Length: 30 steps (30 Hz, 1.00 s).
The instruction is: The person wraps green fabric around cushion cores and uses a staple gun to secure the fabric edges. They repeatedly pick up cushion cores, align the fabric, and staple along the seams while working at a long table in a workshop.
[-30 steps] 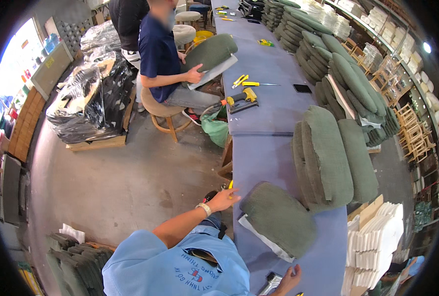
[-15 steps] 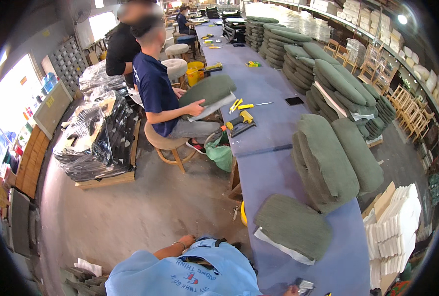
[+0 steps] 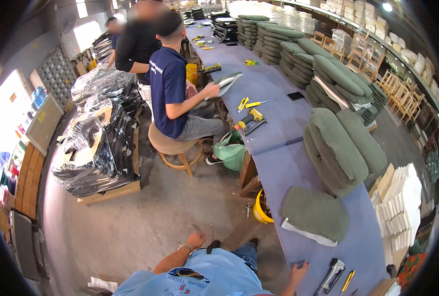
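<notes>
My left hand (image 3: 196,240) hangs in front of my blue shirt at waist height, fingers loosely apart and nothing visible in it. At the near left edge of the long blue-grey table (image 3: 283,165), my right hand (image 3: 298,272) rests with its fingers spread on the top. Just right of it lies a silver and black staple gun (image 3: 332,276), which the hand does not touch. A yellow utility knife (image 3: 348,280) is beside the staple gun. Farther up the table sits a dark green seat cushion (image 3: 315,212) with white material showing along its near edge.
Dark green cushions (image 3: 335,153) are stacked beyond the single one. A seated co-worker (image 3: 172,93) holds a green and white piece. Near them lie a yellow nail gun (image 3: 251,121) and a phone (image 3: 295,96). A yellow bucket (image 3: 263,212) stands below the table edge.
My view has shifted. My right hand, earlier close against the staple gun, now rests apart from it on the table edge. The co-worker has turned the green cushion and moved it over the table.
</notes>
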Tool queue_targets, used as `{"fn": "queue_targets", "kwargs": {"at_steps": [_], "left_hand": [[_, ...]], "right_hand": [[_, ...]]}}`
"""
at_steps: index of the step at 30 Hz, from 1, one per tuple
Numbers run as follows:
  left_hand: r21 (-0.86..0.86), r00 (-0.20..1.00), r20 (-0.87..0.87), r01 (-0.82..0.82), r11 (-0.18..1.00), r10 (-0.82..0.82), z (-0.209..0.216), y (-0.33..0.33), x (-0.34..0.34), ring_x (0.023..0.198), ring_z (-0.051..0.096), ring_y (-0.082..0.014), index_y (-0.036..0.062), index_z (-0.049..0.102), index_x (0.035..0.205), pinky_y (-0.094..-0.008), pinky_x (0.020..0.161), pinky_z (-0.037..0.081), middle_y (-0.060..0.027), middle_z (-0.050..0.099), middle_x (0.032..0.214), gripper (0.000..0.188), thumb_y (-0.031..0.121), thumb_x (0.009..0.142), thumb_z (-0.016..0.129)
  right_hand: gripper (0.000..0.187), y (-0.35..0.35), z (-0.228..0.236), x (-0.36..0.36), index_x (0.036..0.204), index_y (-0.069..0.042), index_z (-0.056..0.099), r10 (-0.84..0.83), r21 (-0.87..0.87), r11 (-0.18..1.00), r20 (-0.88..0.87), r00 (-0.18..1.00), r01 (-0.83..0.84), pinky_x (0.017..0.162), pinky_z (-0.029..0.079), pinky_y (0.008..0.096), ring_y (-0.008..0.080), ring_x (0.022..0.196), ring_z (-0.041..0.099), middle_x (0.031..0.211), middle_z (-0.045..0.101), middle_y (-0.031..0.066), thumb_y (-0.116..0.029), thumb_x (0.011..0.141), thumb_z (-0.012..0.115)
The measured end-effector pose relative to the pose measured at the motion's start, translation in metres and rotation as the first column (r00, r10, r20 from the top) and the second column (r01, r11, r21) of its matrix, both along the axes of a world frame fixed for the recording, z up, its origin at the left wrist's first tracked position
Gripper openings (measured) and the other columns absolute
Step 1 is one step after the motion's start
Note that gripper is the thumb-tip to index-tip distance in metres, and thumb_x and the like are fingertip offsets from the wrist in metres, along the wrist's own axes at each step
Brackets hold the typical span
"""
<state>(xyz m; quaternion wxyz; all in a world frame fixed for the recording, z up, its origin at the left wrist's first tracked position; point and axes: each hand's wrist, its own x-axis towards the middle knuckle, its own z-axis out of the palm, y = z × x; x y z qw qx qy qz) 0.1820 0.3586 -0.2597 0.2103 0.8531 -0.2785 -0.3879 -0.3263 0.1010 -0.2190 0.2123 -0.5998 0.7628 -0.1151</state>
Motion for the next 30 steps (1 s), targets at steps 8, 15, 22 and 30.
{"fn": "queue_targets", "kwargs": {"at_steps": [8, 15, 22, 30], "left_hand": [[0.225, 0.731, -0.049, 0.672, 0.706, -0.68, -0.075, 0.123, -0.016, 0.11, 0.069, -0.0392, 0.0108, 0.074, 0.117, -0.0472, 0.097, 0.055, -0.0163, 0.074, 0.116, 0.042, 0.042, 0.091, 0.063], [0.026, 0.56, -0.011, 0.829, 0.559, -0.829, -0.089, 0.101, -0.089, 0.113, 0.068, -0.0393, 0.0147, 0.074, 0.119, -0.0472, 0.098, 0.055, -0.0196, 0.072, 0.12, 0.042, 0.033, 0.082, 0.069], [0.516, 0.818, -0.403, -0.167, 0.84, 0.41, -0.12, 0.07, -0.178, 0.111, 0.069, -0.0377, 0.0144, 0.076, 0.112, -0.0482, 0.097, 0.055, -0.0203, 0.073, 0.118, 0.036, 0.033, 0.082, 0.068], [0.425, 0.992, -0.121, 0.084, 0.901, -0.035, -0.071, 0.084, -0.271, 0.111, 0.069, -0.0385, 0.0145, 0.074, 0.115, -0.0478, 0.097, 0.055, -0.0204, 0.073, 0.118, 0.036, 0.034, 0.086, 0.066]], "right_hand": [[0.073, 0.026, 0.022, 0.03, 0.146, 0.003, 0.052, 0.035, 0.014, 0.999, 0.027, 0.999, -0.035, 0.12, 0.036, 0.0449, 0.039, 0.145, 0.045, 0.154, 0.047, 0.0293, -0.023, 0.082, 0.076], [0.068, 0.014, 0.037, 0.003, 0.14, -0.002, 0.06, 0.108, 0.149, 0.982, 0.049, 0.993, -0.114, 0.117, 0.039, 0.0431, 0.0392, 0.14, 0.048, 0.15, 0.05, 0.0275, -0.033, 0.082, 0.076], [0.042, -0.04, 0.063, -0.003, 0.12, -0.004, 0.072, 0.223, -0.002, 0.974, 0.158, 0.962, -0.225, 0.08, 0.058, 0.0418, 0.0283, 0.09, 0.075, 0.096, 0.077, 0.0149, -0.026, 0.084, 0.076], [0.028, -0.056, 0.026, -0.023, 0.128, 0.001, 0.064, 0.213, -0.055, 0.955, 0.811, 0.545, -0.291, 0.069, 0.058, 0.0305, 0.0166, 0.081, 0.071, 0.091, 0.071, 0.0082, -0.008, 0.102, 0.06]]}}
